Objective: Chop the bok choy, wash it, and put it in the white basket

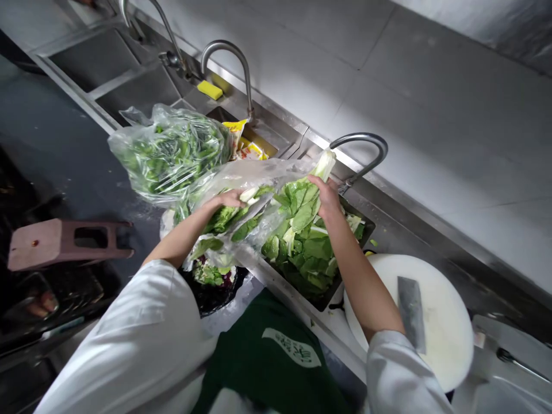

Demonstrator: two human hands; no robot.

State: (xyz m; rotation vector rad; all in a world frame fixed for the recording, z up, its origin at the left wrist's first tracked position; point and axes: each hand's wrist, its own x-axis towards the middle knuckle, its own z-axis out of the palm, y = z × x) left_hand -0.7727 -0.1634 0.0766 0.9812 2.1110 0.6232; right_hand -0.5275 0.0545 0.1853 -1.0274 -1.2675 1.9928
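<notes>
My right hand [326, 196] is closed around a head of leafy lettuce [303, 202], its pale stem end pointing up and its leaves hanging to the left. Below it, a dark rectangular basin [368, 233] in the counter is filled with loose green leaves [317, 259]. At the left, my left hand [230, 199] has its fingers curled at a clear plastic bag [254, 171] with more lettuce [226, 218] in it. A white stem lies right by those fingertips. Whether they grip lettuce or plastic, I cannot make out.
A full bag of green vegetables [176, 155] sits left on the sink edge. Right of the basin, a cleaver [411, 313] lies on a round white chopping board [448, 310]. A black-lined bin [219, 302] with scraps stands below. A faucet [364, 138] arches behind; a stool [64, 244] is on the floor.
</notes>
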